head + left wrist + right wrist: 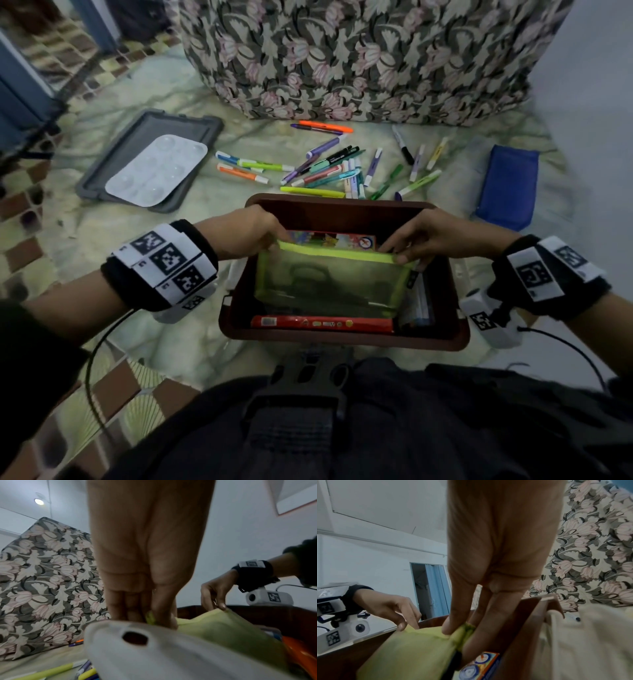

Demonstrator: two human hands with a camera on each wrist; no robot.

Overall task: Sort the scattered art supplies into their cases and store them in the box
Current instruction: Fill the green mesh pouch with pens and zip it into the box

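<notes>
Pouch (330, 284) held over box (448, 337).
Left hand (251, 228) and right hand (424, 231) each pinch a top corner of the pouch; pens (329, 169) lie beyond.

Box (346, 205) on floor right in front of the person. Mesh pouch (329, 284) inside it, over flat packs. Pens (329, 168) scattered behind the box, lid (113, 164) with palette (156, 171) back-left, case (507, 185) back-right.
</notes>
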